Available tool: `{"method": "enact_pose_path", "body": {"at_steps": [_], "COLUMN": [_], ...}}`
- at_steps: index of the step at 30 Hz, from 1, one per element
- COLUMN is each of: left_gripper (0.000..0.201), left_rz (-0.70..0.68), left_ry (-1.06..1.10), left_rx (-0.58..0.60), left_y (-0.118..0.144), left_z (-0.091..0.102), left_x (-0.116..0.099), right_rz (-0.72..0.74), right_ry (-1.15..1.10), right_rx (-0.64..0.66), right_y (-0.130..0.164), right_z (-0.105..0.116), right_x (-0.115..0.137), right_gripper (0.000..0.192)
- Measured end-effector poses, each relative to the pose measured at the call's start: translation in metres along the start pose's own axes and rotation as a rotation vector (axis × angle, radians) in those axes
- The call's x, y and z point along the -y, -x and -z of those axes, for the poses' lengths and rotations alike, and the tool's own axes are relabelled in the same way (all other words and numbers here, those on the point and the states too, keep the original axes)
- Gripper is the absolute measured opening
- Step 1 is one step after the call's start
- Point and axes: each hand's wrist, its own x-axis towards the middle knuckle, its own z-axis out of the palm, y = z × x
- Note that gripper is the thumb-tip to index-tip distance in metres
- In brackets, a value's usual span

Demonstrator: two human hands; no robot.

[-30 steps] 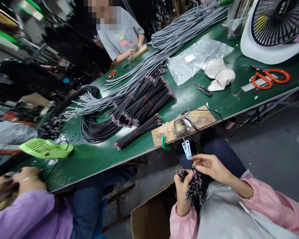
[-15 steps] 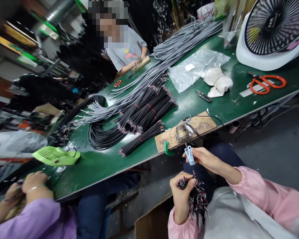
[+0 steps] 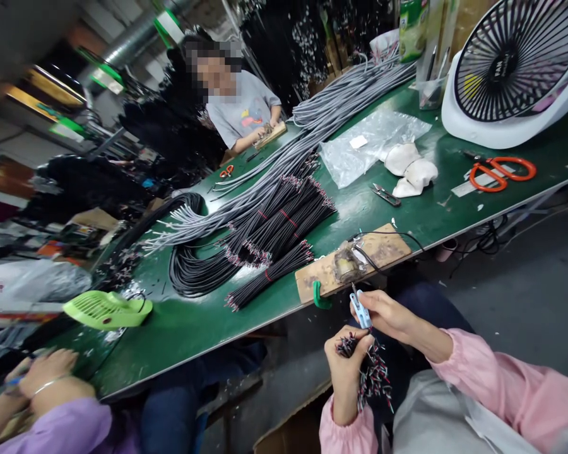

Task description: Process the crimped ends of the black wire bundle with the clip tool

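Observation:
My left hand (image 3: 343,369) grips a bundle of black cables (image 3: 372,375) with stripped red and white wire ends, held low in front of my lap. My right hand (image 3: 390,315) holds small light-blue thread snips (image 3: 360,307), their tip just above the wire ends at my left thumb. Both hands are below the near edge of the green table (image 3: 194,328). Just above them on the table edge lies a wooden board (image 3: 383,246) carrying a small metal fixture (image 3: 345,265) and a thin black wire.
Black cable bundles (image 3: 274,227) and grey cables (image 3: 312,120) cover the table's middle. Orange scissors (image 3: 499,171), a white fan (image 3: 511,69), a plastic bag (image 3: 369,139) and white cloth lie right. A person in purple sleeves (image 3: 52,422) sits left; another person works at the far end. A cardboard box (image 3: 293,435) stands below.
My right hand with the snips has come down and closer to the wire ends in my left hand. The view has tilted upward slightly.

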Motion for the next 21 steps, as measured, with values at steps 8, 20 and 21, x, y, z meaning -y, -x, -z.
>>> {"method": "enact_pose_path", "body": {"at_steps": [8,20,21], "left_gripper": [0.015,0.037,0.036], "left_rz": [-0.003,0.402,0.386], "left_ry": [-0.011,0.2,0.195], "left_rx": [0.007,0.04,0.045], "left_y": [0.001,0.029,0.03], "left_z": [0.0,-0.016,-0.017], "left_x": [0.001,0.032,0.034], "right_rz": [-0.11,0.242,0.284], "right_ry": [-0.086,0.873,0.94], "right_rx": [-0.032,0.043,0.037], "right_y": [0.008,0.054,0.055], "right_z": [0.017,0.01,0.006], "right_x": [-0.01,0.009,0.012], "right_gripper": [0.048,0.015,0.012]}}
